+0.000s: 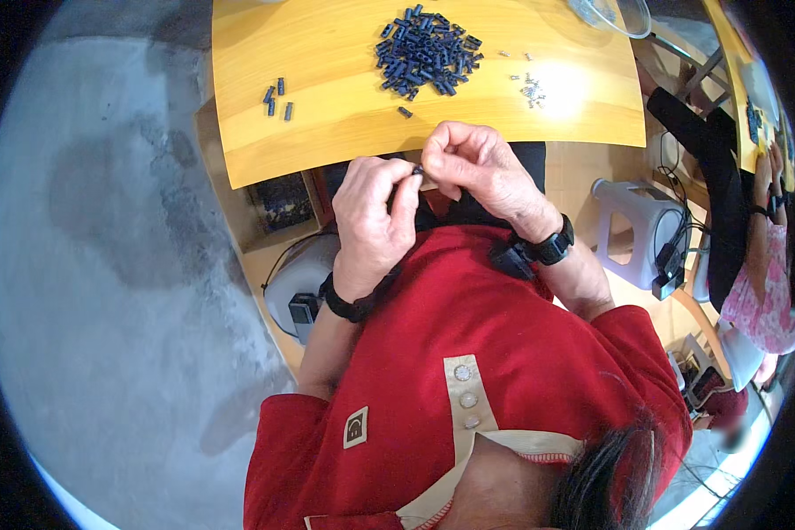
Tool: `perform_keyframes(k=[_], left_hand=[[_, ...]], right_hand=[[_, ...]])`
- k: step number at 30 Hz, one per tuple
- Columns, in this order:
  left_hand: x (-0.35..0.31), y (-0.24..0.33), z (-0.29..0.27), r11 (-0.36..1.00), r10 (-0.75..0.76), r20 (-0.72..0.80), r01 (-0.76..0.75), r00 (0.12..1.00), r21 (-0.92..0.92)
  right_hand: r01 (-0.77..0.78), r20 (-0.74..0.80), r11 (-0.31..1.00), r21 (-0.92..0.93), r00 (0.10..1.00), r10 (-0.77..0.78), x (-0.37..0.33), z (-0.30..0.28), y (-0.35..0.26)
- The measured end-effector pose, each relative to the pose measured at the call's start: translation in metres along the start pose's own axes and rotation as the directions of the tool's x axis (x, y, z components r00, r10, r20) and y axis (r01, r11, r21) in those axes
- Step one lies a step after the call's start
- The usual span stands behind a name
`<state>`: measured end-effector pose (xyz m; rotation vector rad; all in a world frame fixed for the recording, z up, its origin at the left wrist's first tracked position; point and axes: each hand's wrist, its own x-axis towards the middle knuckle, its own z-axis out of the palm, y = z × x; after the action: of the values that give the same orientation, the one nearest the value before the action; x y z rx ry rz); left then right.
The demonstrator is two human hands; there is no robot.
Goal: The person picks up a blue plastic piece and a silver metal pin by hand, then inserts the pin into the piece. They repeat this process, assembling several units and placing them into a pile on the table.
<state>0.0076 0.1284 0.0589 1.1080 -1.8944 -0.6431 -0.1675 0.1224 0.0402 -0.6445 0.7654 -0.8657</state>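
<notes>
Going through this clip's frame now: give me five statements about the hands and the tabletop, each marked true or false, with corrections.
1. The left hand pinches a small dark piece. True.
2. The right hand is far from the left. False: its fingertips are close beside the left hand's.
3. The large pile of black pieces lies on the yellow table. True.
4. The small silvery bits lie left of that pile. False: they lie to its right.
5. A dark band shows on each wrist, the left band and the right band. True.
</notes>
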Motion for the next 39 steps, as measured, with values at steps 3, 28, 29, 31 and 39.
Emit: perform_keyframes(k=[3,28,29,31,39], left_hand=[[-0.008,-0.01,-0.001,0.994,-0.111,-0.037,0.111,0.993,0.006],[0.016,0.019,-0.003,1.0,0.029,-0.017,-0.03,0.999,-0.008],[0.018,0.021,-0.003,0.999,0.053,0.003,-0.053,0.999,0.004],[0.02,0.024,-0.002,0.997,0.074,0.014,-0.074,0.997,0.005],[0.023,0.032,0.001,0.988,0.141,0.048,-0.143,0.989,0.05]], right_hand=[[0.206,-0.212,0.912,-0.355,0.932,-0.293,0.013,0.001,0.012],[0.31,-0.055,0.947,-0.078,0.948,-0.315,-0.027,-0.006,-0.031],[0.313,-0.058,0.947,-0.077,0.946,-0.318,-0.029,-0.007,-0.032],[0.314,-0.047,0.946,-0.082,0.947,-0.318,-0.032,-0.007,-0.033],[0.332,-0.036,0.92,-0.207,0.937,-0.347,-0.04,-0.007,-0.036]])
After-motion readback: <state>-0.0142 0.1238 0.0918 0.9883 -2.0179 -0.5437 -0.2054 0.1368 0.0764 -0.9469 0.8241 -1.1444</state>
